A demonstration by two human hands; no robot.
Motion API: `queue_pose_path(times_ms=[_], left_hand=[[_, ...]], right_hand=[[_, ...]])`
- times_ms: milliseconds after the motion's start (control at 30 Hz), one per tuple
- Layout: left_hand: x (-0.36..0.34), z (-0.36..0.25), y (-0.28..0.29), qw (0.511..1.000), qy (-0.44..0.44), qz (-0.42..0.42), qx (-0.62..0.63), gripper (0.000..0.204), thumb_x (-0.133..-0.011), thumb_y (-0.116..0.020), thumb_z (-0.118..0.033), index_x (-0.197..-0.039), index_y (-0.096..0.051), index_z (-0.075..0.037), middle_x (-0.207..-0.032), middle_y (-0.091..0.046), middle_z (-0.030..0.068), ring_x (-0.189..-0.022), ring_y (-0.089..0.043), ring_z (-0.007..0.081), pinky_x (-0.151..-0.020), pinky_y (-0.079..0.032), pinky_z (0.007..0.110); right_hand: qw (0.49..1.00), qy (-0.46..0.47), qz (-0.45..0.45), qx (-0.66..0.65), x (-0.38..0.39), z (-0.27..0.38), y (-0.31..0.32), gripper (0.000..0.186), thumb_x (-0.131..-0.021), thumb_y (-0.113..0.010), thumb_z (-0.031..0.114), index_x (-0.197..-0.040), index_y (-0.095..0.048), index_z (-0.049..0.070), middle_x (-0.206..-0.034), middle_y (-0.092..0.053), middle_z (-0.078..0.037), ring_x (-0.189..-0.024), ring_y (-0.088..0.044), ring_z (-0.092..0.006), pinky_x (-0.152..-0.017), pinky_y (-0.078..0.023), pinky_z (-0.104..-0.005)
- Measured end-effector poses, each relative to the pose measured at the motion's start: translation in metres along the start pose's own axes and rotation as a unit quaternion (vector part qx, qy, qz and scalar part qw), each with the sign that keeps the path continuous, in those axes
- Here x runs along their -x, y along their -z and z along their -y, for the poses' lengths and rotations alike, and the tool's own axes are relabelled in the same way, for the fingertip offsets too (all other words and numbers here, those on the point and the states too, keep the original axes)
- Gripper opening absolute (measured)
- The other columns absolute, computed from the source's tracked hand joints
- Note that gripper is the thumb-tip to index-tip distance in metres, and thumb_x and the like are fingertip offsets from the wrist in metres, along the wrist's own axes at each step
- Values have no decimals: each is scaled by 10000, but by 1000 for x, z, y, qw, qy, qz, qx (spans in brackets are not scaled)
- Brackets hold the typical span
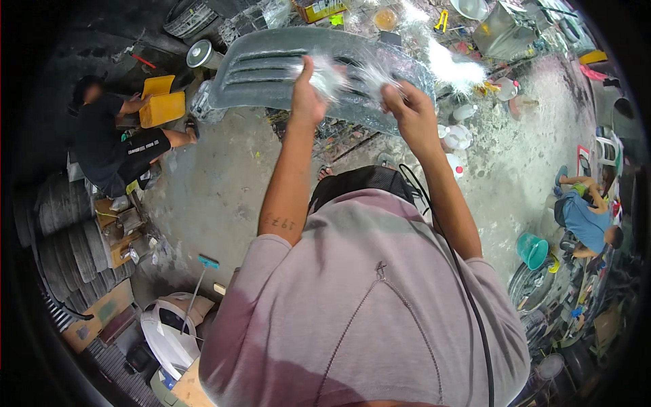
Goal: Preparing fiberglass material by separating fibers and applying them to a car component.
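Hands [310, 100] [412, 108] hold white fibres [331, 80] over a panel [339, 46] bordering open floor [217, 166].

Dark tattooed digits on the left forearm [279, 222], close to the sleeve. Left side: small white lettering on the black shorts [144, 147] of a seated person [102, 125]. Far edge: print on a yellow box [321, 11] (cut by the frame, too small to make out).

This is looking like a workshop: plastic jugs [458, 138] and a teal bucket [532, 252] are standing on stained concrete floor [210, 176], dark curved pieces [62, 218] are sitting stacked.
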State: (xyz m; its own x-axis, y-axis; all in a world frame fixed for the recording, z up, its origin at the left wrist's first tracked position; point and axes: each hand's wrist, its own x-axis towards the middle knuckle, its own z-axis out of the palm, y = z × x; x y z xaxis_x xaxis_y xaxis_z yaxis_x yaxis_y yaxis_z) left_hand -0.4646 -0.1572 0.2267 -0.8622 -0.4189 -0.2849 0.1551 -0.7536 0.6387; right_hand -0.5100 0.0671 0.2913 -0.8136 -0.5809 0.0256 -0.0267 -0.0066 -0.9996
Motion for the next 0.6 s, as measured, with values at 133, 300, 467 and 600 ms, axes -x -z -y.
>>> queue_pose_path(times_ms=[133, 300, 467, 600], left_hand=[[25, 18, -10, 991, -1, 132, 19, 839, -909, -463, -706, -1354, -491, 5, -1266, -610, 179, -1177, -588, 313, -1034, -439, 455], [36, 8, -20, 985, 47, 70, -150, 622, -1032, -433, -482, -1354, -464, 49, -1305, -581, 227, -1245, -557, 355, -1078, -427, 469], [50, -16, -35, 998, 0, -14, 59, 387, -1059, -382, -291, -1275, -474, 16, -1302, -580, 252, -1288, -520, 380, -1050, -449, 485], [54, -7, -47, 994, 25, 103, 12, 341, -1051, -384, -285, -1256, -480, -30, -1351, -566, 251, -1270, -545, 349, -1031, -469, 456]], right_hand=[[997, -66, 13, -46, -27, 9, -51, 327, -945, -667, 331, -809, -639, 35, -689, -583, -9, -631, -510, -116, -607, -421, -290], [965, 14, -94, 244, -24, -10, -85, 380, -893, -734, 339, -699, -655, 22, -629, -608, -21, -595, -565, -117, -603, -475, -317], [988, -67, -125, 62, 8, -13, -62, 445, -914, -719, 341, -1209, -572, 42, -835, -625, -3, -712, -587, -104, -638, -467, -252], [988, -130, 54, -66, 5, -6, -55, 290, -1001, -587, 303, -1071, -649, 29, -794, -605, -5, -654, -528, -77, -562, -420, -269]])
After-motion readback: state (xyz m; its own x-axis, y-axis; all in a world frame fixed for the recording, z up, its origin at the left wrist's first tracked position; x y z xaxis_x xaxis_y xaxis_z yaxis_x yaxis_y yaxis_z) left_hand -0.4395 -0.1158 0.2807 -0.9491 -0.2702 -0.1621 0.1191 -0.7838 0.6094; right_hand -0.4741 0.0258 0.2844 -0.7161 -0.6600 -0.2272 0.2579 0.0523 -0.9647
